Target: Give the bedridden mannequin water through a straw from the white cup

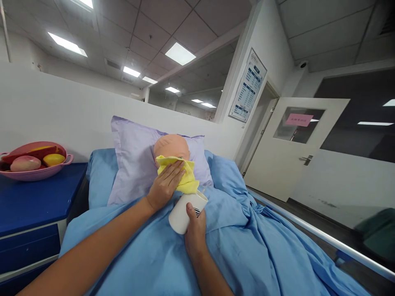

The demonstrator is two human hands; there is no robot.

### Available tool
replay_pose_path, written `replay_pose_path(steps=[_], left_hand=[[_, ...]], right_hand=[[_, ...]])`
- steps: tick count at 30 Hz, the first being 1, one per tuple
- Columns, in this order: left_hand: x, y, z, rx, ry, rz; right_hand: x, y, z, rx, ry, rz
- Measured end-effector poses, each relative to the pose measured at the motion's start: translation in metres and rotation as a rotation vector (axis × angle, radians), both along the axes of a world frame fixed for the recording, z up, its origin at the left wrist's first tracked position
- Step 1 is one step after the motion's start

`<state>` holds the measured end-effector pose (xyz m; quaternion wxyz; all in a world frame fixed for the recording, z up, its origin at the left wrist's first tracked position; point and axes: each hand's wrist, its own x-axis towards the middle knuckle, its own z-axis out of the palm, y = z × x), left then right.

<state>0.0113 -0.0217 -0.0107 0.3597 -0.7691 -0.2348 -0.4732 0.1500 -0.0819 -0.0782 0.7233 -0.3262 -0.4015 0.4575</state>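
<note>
A manikin's head (pixel 171 144) rests on a lilac pillow (pixel 132 152), its lower face covered by a yellow cloth (pixel 188 181). My left hand (pixel 166 183) presses this cloth against the face, fingers held together over it. Just below, my right hand (pixel 195 224) grips a white paper cup (pixel 180 216) with a dark striped mark. The cup is tilted, its mouth toward the upper right and close to the cloth's lower edge. Its contents cannot be made out. A blue quilt (pixel 234 246) covers the bed beneath both hands.
On the left, a blue-topped bedside cabinet (pixel 33 201) bears a pink basket (pixel 33 175) of fruit. A pale bed rail (pixel 324 235) runs along the right side. Beyond it, a white door (pixel 277 152) stands ajar. A low white wall (pixel 77 107) rises behind the pillow.
</note>
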Motion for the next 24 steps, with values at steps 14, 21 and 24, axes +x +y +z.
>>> replay_pose_path(steps=[14,21,24], left_hand=[[-0.008,0.003,-0.044,-0.247,0.007,-0.172],[0.01,0.012,-0.009,-0.164,0.05,-0.016],[0.009,0.017,-0.024,-0.224,0.097,0.028]], right_hand=[[-0.001,-0.005,0.005,-0.04,-0.019,-0.004],[0.0,-0.007,0.002,-0.056,-0.066,-0.005],[0.0,-0.008,0.001,-0.059,-0.07,-0.009]])
